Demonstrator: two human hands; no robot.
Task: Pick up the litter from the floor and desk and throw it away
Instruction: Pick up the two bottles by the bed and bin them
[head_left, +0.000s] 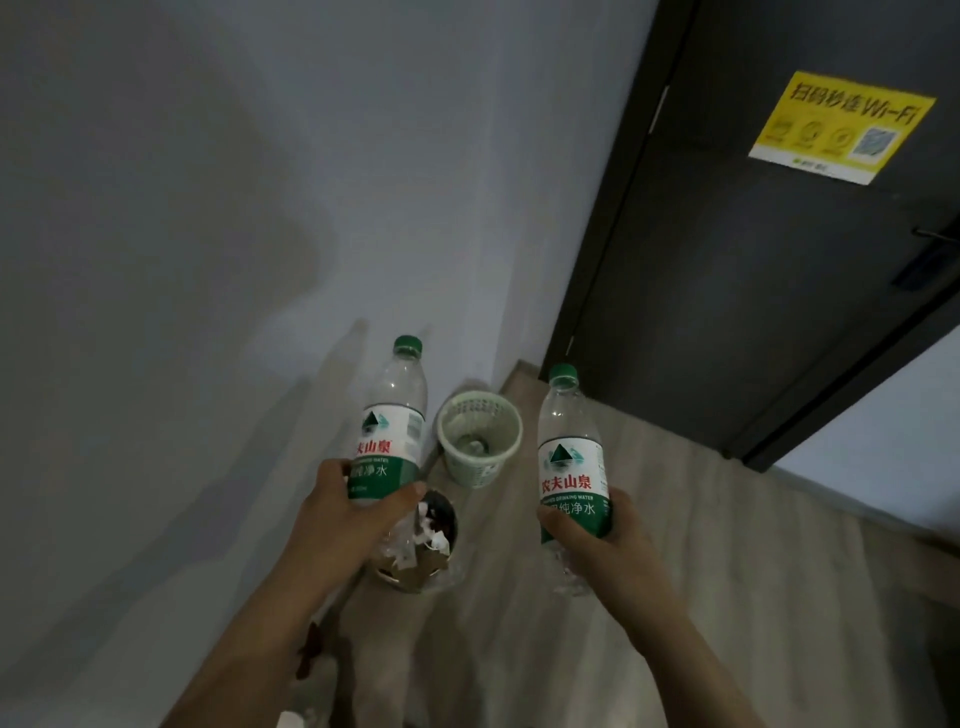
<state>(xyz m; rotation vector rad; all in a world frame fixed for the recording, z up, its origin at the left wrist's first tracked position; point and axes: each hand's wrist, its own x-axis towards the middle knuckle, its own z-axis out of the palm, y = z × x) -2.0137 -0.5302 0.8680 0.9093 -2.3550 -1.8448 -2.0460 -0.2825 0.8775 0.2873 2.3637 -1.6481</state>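
My left hand grips a clear plastic water bottle with a green cap and a green and white label, held upright. My right hand grips a second bottle of the same kind, also upright. Both bottles look empty. Between the two bottles, on the floor by the wall, stands a small pale green mesh waste basket with something pale at its bottom. Under my left hand sits a bin lined with a clear bag, holding crumpled white paper and brown card.
A grey wall runs along the left. A dark door with a yellow Wi-Fi sticker stands at the right. The floor is pale wood plank. A dark brown scrap lies near my left forearm.
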